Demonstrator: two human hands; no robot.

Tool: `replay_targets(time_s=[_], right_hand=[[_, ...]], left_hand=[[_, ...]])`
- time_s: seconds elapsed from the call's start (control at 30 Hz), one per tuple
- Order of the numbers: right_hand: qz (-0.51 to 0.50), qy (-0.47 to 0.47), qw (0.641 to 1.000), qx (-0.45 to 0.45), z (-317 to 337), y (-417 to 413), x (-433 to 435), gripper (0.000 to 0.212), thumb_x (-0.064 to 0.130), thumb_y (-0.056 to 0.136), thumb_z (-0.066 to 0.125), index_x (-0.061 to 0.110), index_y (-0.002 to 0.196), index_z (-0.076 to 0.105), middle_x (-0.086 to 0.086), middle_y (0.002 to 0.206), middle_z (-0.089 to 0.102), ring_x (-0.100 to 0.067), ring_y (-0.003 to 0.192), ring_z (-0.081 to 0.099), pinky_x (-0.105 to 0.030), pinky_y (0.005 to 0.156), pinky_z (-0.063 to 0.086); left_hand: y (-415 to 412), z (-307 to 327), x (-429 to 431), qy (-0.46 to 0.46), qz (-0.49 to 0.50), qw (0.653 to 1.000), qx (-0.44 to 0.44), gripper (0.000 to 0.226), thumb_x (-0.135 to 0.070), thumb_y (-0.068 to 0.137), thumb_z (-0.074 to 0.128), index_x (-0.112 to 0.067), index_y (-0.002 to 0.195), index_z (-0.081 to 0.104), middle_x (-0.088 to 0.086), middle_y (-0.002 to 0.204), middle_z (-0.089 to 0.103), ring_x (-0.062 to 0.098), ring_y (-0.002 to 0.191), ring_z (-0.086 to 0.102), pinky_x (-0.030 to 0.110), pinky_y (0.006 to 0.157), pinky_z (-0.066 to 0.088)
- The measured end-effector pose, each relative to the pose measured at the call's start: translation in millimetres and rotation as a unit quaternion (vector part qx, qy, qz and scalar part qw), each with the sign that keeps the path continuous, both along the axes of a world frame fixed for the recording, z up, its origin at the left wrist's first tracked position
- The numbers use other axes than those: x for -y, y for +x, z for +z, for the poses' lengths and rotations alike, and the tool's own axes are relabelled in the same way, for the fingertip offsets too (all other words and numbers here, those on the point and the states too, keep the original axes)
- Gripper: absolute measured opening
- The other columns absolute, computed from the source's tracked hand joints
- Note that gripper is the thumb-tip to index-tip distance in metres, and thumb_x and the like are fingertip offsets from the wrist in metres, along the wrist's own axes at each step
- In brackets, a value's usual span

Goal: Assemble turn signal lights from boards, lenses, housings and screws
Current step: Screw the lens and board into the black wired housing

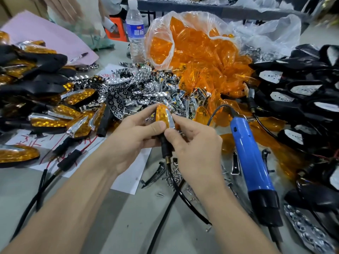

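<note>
Both hands are on one turn signal light [162, 114], centre of frame, held above the desk [110, 217]. Left hand [132, 136] grips the body: thumb pressed across the lower lens, fingers curled round the back. Right hand [194, 143] pinches the chrome trim [171, 121] on the light's right edge between thumb and forefinger; its other fingers are loosely curled with nothing in them. Long axis is near vertical in frame: lens tip up, black stem [165, 145] down between the palms, black cable [183, 198] trailing to lower centre. My read is trim/lens seating, with the screw step not yet done. The back of the housing is hidden, so can't tell if a screw is in. Key relation for the next move: the blue electric screwdriver [245, 153] lies on the desk just right of the right hand, running upper left to lower right, bit end toward the lower frame. The right hand is clearly nearer to it than the left. Loose screws [174, 176] sit just below the hands. Likely plan: left holds the light, right releases the trim and goes for a screw, then the driver. Risk: the trim pops off if not fully seated. Finished lights [55, 110] are piled left, the bag of orange lenses [183, 43] is upper centre, black housings [302, 88] are right, and chrome boards [128, 88] are behind the hands.
</note>
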State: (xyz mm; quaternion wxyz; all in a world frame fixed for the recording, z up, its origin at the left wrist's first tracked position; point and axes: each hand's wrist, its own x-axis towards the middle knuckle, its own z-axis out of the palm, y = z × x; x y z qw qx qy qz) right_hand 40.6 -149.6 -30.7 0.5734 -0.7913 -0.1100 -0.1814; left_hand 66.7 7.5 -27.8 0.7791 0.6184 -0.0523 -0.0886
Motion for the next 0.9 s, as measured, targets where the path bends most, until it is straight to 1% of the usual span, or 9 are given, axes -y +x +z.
replay_targets(time_s=[0.07,0.13,0.3,0.47,0.6,0.67,0.73,0.8,0.9], right_hand=[[0.016,0.017,1.0,-0.005,1.7,0.8,3.1,0.043,0.021,0.09,0.071,0.064,0.096,0.072,0.031,0.086,0.074,-0.005,0.085,0.074,-0.026,0.078,0.062],[0.04,0.036,0.998,-0.016,3.1,2.7,2.7,0.05,0.014,0.091,0.071,0.065,0.086,0.07,0.023,0.089,0.077,-0.011,0.089,0.076,-0.033,0.079,0.064],[0.064,0.119,0.987,-0.083,-5.1,4.5,6.2,0.046,0.001,0.093,0.067,0.046,0.097,0.076,0.01,0.094,0.08,-0.014,0.09,0.078,-0.044,0.079,0.065],[0.08,0.074,0.99,-0.091,-1.4,2.2,7.7,0.062,0.003,0.095,0.064,0.064,0.096,0.067,0.023,0.096,0.078,-0.006,0.094,0.075,-0.043,0.086,0.063],[0.079,0.061,0.991,-0.084,-0.9,8.1,11.3,0.053,0.0,0.092,0.064,0.044,0.122,0.069,0.017,0.103,0.078,-0.01,0.099,0.074,-0.044,0.089,0.062],[0.082,0.059,0.992,-0.072,0.7,8.0,11.1,0.054,-0.003,0.092,0.062,0.042,0.121,0.071,0.019,0.105,0.077,-0.008,0.103,0.073,-0.041,0.091,0.061],[0.075,0.035,0.995,-0.06,0.3,6.9,8.3,0.061,0.0,0.09,0.066,0.057,0.11,0.071,0.032,0.1,0.074,0.001,0.1,0.07,-0.025,0.088,0.059],[0.059,0.023,0.996,-0.061,-0.6,6.7,7.3,0.059,0.006,0.085,0.074,0.057,0.113,0.071,0.042,0.091,0.068,0.007,0.093,0.069,-0.012,0.082,0.054],[0.076,0.082,0.99,-0.084,-0.9,9.0,9.6,0.054,0.008,0.079,0.08,0.047,0.117,0.073,0.04,0.097,0.07,0.013,0.099,0.068,-0.01,0.079,0.053]], left_hand=[[0.7,0.1,-1.2,-0.005,-0.013,1.0,0.003,0.063,-0.011,0.083,0.07,-0.021,0.144,0.058,0.008,0.114,0.077,0.023,0.102,0.074,0.031,0.081,0.061],[0.5,0.2,-3.5,0.0,-0.005,1.0,0.014,0.067,-0.005,0.084,0.069,-0.022,0.147,0.055,0.009,0.117,0.076,0.025,0.105,0.074,0.032,0.083,0.061],[-3.0,-2.2,0.1,0.047,0.019,0.998,0.042,0.069,0.01,0.09,0.066,-0.022,0.149,0.053,0.012,0.119,0.076,0.028,0.108,0.074,0.035,0.084,0.062],[-2.4,-2.2,2.4,0.087,0.051,0.992,0.077,0.076,0.015,0.083,0.072,-0.026,0.146,0.058,0.006,0.113,0.079,0.02,0.1,0.076,0.028,0.078,0.061],[0.6,-0.6,5.1,0.101,0.054,0.99,0.088,0.081,0.006,0.075,0.079,-0.033,0.144,0.06,0.002,0.12,0.076,0.02,0.109,0.073,0.032,0.085,0.06],[-0.6,1.7,6.0,0.089,0.043,0.992,0.074,0.071,-0.013,0.08,0.078,-0.039,0.143,0.059,-0.001,0.122,0.076,0.022,0.112,0.072,0.041,0.089,0.061],[-1.9,2.0,7.5,0.086,0.061,0.993,0.059,0.06,-0.023,0.082,0.084,-0.039,0.137,0.063,-0.001,0.115,0.078,0.023,0.107,0.074,0.05,0.09,0.062],[-1.7,2.2,10.8,0.094,0.092,0.989,0.06,0.046,-0.019,0.089,0.079,-0.033,0.131,0.065,0.003,0.104,0.079,0.027,0.096,0.076,0.055,0.085,0.062],[-1.6,4.3,14.1,0.043,0.106,0.992,0.049,0.042,-0.003,0.095,0.068,-0.024,0.13,0.064,0.005,0.094,0.079,0.028,0.083,0.076,0.043,0.069,0.064]])
